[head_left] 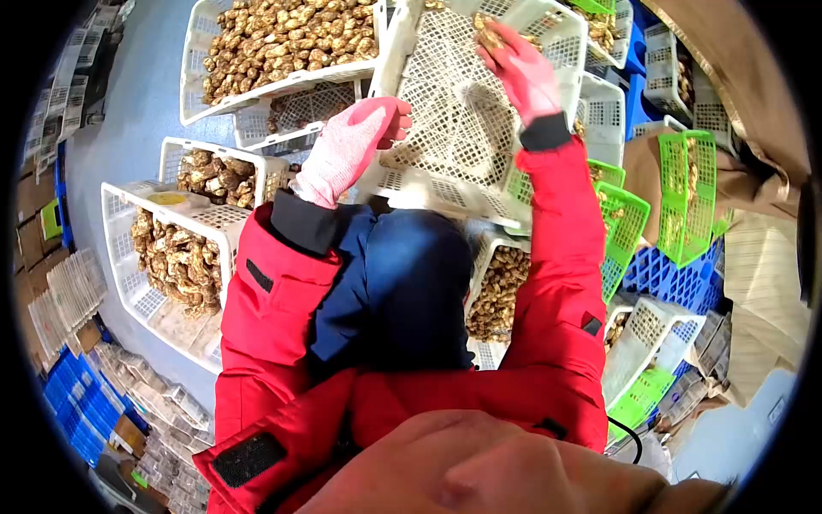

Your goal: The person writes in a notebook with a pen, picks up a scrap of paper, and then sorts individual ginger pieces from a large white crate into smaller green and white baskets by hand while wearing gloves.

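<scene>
Head view: a person in a red jacket [556,274] works over a large white crate [437,111] with a mesh bottom, just ahead of the dark blue trousers [411,265]. The right hand [521,75], in a pink glove, is over the crate's right part, its fingers pinching a knobbly brown piece [488,36] near the far side. The left hand [349,147], gloved in pale pink, hangs at the crate's left edge with its fingers bent and close together; whether they grip anything cannot be told. Beyond it, a filled crate [193,73] is heaped with similar pieces. A tilted crate [120,257] of them lies nearer on the left, on the blue-grey floor [141,103]. On the right, a green basket [672,218] leans at the edge of a blue pallet [659,276].
</scene>
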Tool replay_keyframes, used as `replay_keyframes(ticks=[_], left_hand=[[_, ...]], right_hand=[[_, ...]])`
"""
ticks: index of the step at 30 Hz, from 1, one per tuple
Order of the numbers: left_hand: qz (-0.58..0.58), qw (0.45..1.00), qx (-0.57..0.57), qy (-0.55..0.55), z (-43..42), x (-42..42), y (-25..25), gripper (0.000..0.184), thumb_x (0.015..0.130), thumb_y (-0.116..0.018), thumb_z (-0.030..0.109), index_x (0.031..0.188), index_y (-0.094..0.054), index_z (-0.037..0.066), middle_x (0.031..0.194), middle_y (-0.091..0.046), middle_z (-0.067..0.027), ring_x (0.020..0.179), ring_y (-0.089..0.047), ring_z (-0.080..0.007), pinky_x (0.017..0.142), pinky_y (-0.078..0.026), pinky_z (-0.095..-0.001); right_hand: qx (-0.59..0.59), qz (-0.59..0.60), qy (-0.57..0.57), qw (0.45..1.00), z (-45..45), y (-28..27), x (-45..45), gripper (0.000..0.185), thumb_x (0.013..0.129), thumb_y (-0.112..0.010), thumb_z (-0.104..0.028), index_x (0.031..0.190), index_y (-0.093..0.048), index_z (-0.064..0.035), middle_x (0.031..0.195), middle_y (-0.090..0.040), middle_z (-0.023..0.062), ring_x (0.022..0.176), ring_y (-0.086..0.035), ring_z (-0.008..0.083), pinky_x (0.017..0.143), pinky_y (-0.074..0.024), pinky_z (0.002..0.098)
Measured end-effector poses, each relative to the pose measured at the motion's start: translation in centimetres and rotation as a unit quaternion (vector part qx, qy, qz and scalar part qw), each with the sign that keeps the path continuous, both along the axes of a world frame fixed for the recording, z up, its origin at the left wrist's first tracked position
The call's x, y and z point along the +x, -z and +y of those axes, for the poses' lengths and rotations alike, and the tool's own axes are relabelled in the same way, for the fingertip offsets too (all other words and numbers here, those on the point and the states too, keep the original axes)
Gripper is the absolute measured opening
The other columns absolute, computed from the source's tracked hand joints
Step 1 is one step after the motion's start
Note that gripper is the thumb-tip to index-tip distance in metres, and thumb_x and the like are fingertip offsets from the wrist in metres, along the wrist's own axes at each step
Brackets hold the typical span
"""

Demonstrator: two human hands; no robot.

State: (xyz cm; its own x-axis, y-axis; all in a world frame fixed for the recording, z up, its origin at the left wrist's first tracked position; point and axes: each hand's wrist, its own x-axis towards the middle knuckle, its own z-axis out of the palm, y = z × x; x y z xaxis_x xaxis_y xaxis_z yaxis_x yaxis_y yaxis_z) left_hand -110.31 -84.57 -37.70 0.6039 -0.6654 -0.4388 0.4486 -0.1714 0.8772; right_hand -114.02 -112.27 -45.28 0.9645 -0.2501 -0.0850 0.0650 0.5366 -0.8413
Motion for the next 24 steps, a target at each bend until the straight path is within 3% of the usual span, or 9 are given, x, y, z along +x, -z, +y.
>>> replay_keyframes(ticks=[2, 3, 4, 8, 13, 16, 18, 21, 24], left_hand=[[-0.014, 1.0, 0.0, 0.007, -0.2, -0.8, -0.4, 0.036, 0.093, -0.043, 0.03, 0.113, -0.054, 0.002, 0.099, -0.062, -0.0062, 0.086, -0.058, -0.0127, 0.079, -0.044, -0.026], [-0.012, 1.0, -0.003, 0.014, 0.0, -0.8, 0.2, 0.036, 0.093, -0.043, 0.03, 0.113, -0.055, 0.002, 0.098, -0.062, -0.006, 0.086, -0.058, -0.0127, 0.079, -0.044, -0.0259], [-0.014, 1.0, -0.02, 0.012, 0.1, -1.0, 0.1, 0.036, 0.093, -0.043, 0.03, 0.113, -0.055, 0.002, 0.098, -0.062, -0.0059, 0.086, -0.058, -0.0128, 0.079, -0.044, -0.0265], [-0.016, 0.999, -0.013, 0.038, -0.4, -1.2, 0.2, 0.037, 0.093, -0.043, 0.031, 0.113, -0.055, 0.004, 0.099, -0.062, -0.0053, 0.086, -0.058, -0.0129, 0.079, -0.044, -0.0271], [-0.029, 0.997, 0.031, 0.057, -0.4, -1.5, -0.4, 0.035, 0.092, -0.044, 0.031, 0.111, -0.057, 0.004, 0.097, -0.062, -0.0042, 0.085, -0.056, -0.0122, 0.078, -0.044, -0.0266], [-0.057, 0.994, 0.062, 0.074, -0.4, -1.4, -0.6, 0.034, 0.091, -0.045, 0.029, 0.107, -0.058, 0.002, 0.094, -0.061, -0.0044, 0.083, -0.056, -0.0126, 0.077, -0.044, -0.0258], [-0.046, 0.996, 0.056, 0.057, 0.1, -1.3, -0.2, 0.032, 0.091, -0.045, 0.027, 0.105, -0.058, 0.001, 0.091, -0.06, -0.0044, 0.082, -0.055, -0.0118, 0.078, -0.044, -0.0257], [-0.074, 0.988, 0.102, 0.091, 0.9, -0.7, -0.4, 0.031, 0.093, -0.044, 0.025, 0.107, -0.056, 0.0, 0.092, -0.058, -0.0035, 0.083, -0.052, -0.0105, 0.078, -0.042, -0.0243], [-0.109, 0.985, 0.101, 0.088, 1.5, -0.1, 0.1, 0.029, 0.093, -0.043, 0.023, 0.107, -0.056, 0.0, 0.093, -0.058, -0.0031, 0.086, -0.053, -0.0105, 0.079, -0.042, -0.0242]], right_hand=[[-0.19, 0.093, 0.001, 0.977, 0.4, -5.1, -8.0, 0.04, 0.084, -0.05, -0.002, 0.122, -0.044, 0.0062, 0.11, -0.056, 0.0124, 0.095, -0.057, 0.017, 0.083, -0.0435, 0.0249], [-0.38, 0.173, -0.065, 0.907, -0.2, -7.2, -12.0, 0.038, 0.082, -0.049, -0.002, 0.119, -0.048, 0.0041, 0.108, -0.057, 0.0076, 0.093, -0.056, 0.0133, 0.083, -0.0419, 0.0239], [-0.302, 0.206, -0.084, 0.927, 0.0, -7.6, -16.5, 0.039, 0.079, -0.051, -0.007, 0.117, -0.052, 0.0001, 0.106, -0.059, 0.0066, 0.092, -0.056, 0.0117, 0.083, -0.0415, 0.0231], [-0.444, 0.43, -0.267, 0.74, 0.4, -8.2, -27.1, 0.039, 0.079, -0.059, -0.016, 0.116, -0.056, -0.0063, 0.109, -0.059, 0.0053, 0.097, -0.054, 0.0119, 0.086, -0.0399, 0.0243], [-0.306, 0.234, -0.017, 0.923, -2.4, -4.8, -15.0, 0.033, 0.086, -0.051, -0.017, 0.113, -0.055, 0.0018, 0.098, -0.062, 0.0068, 0.089, -0.057, 0.0109, 0.081, -0.0431, 0.0231], [-0.306, 0.136, 0.081, 0.939, -5.5, 3.5, -1.7, 0.036, 0.081, -0.058, -0.021, 0.113, -0.057, -0.0047, 0.094, -0.063, 0.0065, 0.085, -0.059, 0.0135, 0.075, -0.0453, 0.025], [-0.542, 0.263, 0.099, 0.792, -6.8, 8.6, 5.7, 0.044, 0.078, -0.058, -0.031, 0.118, -0.055, -0.0124, 0.106, -0.061, 0.0097, 0.092, -0.059, 0.0215, 0.083, -0.0449, 0.0322], [-0.702, 0.289, 0.139, 0.635, -8.1, 16.8, 11.2, 0.046, 0.077, -0.056, -0.032, 0.121, -0.052, -0.0189, 0.11, -0.058, 0.0138, 0.101, -0.055, 0.0303, 0.087, -0.0428, 0.0403], [-0.785, 0.289, 0.157, 0.525, -7.2, 18.0, 12.6, 0.024, 0.077, -0.058, -0.026, 0.099, -0.062, -0.0174, 0.099, -0.062, 0.0103, 0.091, -0.06, 0.0283, 0.077, -0.0475, 0.0384]])
